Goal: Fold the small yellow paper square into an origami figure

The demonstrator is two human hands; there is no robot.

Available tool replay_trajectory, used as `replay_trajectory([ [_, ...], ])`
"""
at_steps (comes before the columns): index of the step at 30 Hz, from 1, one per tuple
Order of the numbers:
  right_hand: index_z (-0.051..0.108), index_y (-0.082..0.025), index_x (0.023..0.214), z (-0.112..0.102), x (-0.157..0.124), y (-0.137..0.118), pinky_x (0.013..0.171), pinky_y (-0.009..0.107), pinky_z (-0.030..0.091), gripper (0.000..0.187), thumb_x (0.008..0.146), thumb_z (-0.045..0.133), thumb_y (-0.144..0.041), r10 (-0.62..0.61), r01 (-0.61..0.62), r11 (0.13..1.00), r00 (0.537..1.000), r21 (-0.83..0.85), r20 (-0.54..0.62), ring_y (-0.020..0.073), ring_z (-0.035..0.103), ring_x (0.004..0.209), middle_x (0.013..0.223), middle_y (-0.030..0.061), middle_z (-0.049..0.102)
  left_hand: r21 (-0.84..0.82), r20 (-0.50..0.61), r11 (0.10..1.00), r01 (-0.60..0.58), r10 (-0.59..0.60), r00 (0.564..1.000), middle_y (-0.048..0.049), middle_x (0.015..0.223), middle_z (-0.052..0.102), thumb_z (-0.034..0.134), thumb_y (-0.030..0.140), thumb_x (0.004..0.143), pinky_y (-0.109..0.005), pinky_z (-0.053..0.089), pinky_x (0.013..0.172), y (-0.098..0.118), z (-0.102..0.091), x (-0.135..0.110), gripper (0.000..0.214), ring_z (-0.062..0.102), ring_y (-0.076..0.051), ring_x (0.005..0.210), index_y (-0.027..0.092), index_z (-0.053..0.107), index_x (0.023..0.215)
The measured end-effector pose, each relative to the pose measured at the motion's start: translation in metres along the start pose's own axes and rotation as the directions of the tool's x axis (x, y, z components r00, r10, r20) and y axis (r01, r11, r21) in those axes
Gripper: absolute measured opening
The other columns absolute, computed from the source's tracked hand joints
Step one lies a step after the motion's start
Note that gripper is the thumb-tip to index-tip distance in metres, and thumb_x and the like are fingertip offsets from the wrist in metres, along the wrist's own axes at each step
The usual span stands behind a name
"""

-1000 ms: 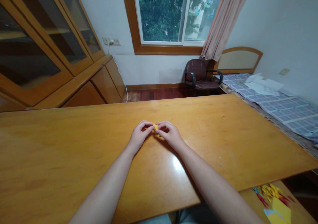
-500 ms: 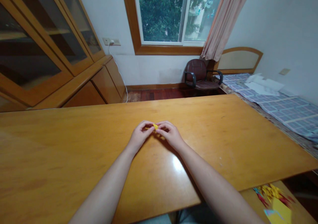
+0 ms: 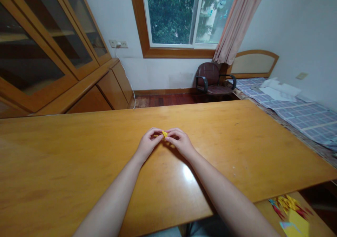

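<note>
A small folded piece of yellow paper (image 3: 164, 134) is pinched between my two hands, just above the middle of the wooden table (image 3: 79, 167). My left hand (image 3: 148, 144) grips its left side with thumb and fingertips closed. From the right, my right hand (image 3: 182, 143) pinches the same paper, thumb toward me. One pointed yellow corner shows between the fingertips; the fingers hide most of the rest.
At the lower right, a lower surface holds yellow paper sheets (image 3: 298, 223) and a pile of yellow and red folded pieces (image 3: 286, 203). Beyond the table stand a brown armchair (image 3: 209, 77), a bed (image 3: 297, 114) and a glass-door cabinet (image 3: 60, 54).
The yellow paper's visible corner has shifted very slightly between my fingertips. Both hands stay in the same place with the same pinch.
</note>
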State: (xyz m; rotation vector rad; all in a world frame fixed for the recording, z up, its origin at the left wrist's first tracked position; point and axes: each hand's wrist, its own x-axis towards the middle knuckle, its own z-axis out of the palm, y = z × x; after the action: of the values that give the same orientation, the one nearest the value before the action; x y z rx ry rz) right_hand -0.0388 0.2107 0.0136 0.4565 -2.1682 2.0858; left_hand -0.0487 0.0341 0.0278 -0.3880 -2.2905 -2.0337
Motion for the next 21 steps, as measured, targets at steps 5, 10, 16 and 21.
replay_trajectory([
  [5, 0.069, -0.019, 0.076, 0.0006, -0.0001, -0.0028, 0.076, 0.031, 0.052, 0.012, 0.079, 0.071, -0.031, -0.048, 0.048, 0.995, 0.999, -0.086, -0.004, 0.0186, 0.064, 0.089, 0.1, 0.0072, 0.067, 0.011, -0.017, 1.0, -0.001, 0.001, 1.0, -0.0038, 0.088, 0.065, 0.069, 0.033, 0.072, -0.03, 0.049, 0.081, -0.0038, 0.0004, 0.0007, 0.019, 0.06, -0.019, 0.087, 0.017, 0.066, 0.083],
  [10, 0.065, -0.019, 0.077, 0.002, -0.0015, -0.0088, 0.075, 0.03, 0.05, 0.012, 0.081, 0.068, -0.03, -0.065, 0.062, 0.992, 0.998, -0.106, -0.02, 0.0175, 0.064, 0.086, 0.094, 0.0061, 0.068, -0.008, -0.026, 0.999, 0.036, -0.036, 0.999, -0.0034, 0.086, 0.065, 0.07, 0.033, 0.071, -0.03, 0.05, 0.081, -0.0025, 0.0019, 0.0006, 0.021, 0.061, -0.019, 0.085, 0.017, 0.065, 0.082],
  [16, 0.066, -0.019, 0.084, 0.0026, -0.0022, -0.0054, 0.067, 0.028, 0.052, 0.014, 0.082, 0.067, -0.032, -0.001, -0.002, 0.997, 0.999, -0.08, -0.035, 0.0167, 0.064, 0.078, 0.093, 0.0064, 0.069, -0.024, -0.022, 0.999, 0.041, -0.041, 0.999, -0.0034, 0.087, 0.065, 0.07, 0.032, 0.073, -0.029, 0.049, 0.081, -0.0032, 0.001, 0.0002, 0.021, 0.06, -0.018, 0.086, 0.016, 0.065, 0.085],
  [21, 0.065, -0.019, 0.086, 0.0027, -0.002, -0.0053, 0.064, 0.027, 0.051, 0.013, 0.08, 0.068, -0.03, 0.014, -0.017, 0.997, 0.999, -0.075, -0.041, 0.0157, 0.063, 0.074, 0.091, 0.0056, 0.068, -0.079, -0.008, 0.995, 0.061, -0.062, 0.998, -0.0031, 0.088, 0.064, 0.072, 0.031, 0.072, -0.029, 0.05, 0.08, -0.0037, 0.001, -0.0007, 0.022, 0.061, -0.017, 0.084, 0.016, 0.065, 0.086],
])
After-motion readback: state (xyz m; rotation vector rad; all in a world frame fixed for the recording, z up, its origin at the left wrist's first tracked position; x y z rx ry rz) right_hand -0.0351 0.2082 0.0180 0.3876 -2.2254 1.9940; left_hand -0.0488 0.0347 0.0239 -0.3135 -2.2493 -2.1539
